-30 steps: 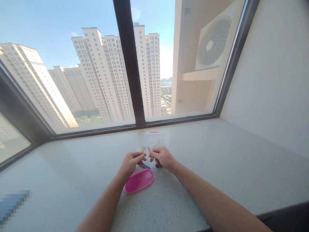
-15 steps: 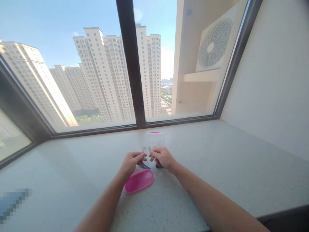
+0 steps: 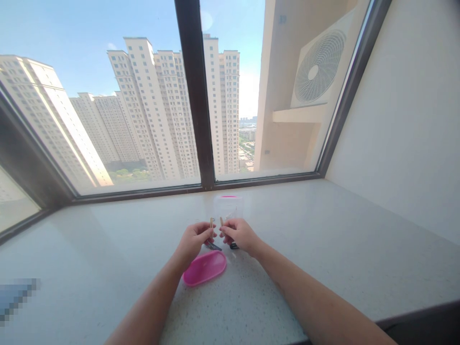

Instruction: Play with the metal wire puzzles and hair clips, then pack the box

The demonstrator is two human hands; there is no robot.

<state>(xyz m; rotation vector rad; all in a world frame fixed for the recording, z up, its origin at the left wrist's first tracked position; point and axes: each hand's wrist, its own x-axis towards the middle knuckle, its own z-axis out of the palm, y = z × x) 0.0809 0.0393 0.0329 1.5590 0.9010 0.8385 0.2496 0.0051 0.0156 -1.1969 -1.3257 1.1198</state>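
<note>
My left hand [image 3: 194, 239] pinches a small, narrow, tan-gold piece [image 3: 212, 223] upright between thumb and fingers. Just across from it, my right hand [image 3: 242, 235] pinches a similar slim tan piece [image 3: 222, 222]. A narrow gap separates the two pieces; what kind of thing they are is too small to tell. Below my left fingers lies a dark grey, flat, pointed item [image 3: 214, 247]. A small black item [image 3: 234, 246] sits under my right hand, partly covered by it. An oval pink tray [image 3: 204, 269] rests on the counter beside my left wrist.
Behind my hands stands a clear container [image 3: 230, 205] with a pink edge, small bits showing near it. The speckled pale counter [image 3: 108, 268] runs to the window frame [image 3: 206, 179] and the white wall [image 3: 395, 143]. A blurred-out patch [image 3: 16, 297] is at left.
The view has shifted slightly. My hands keep nearly the same pose, each still pinching its tan piece; the counter items have not visibly moved on the counter.
</note>
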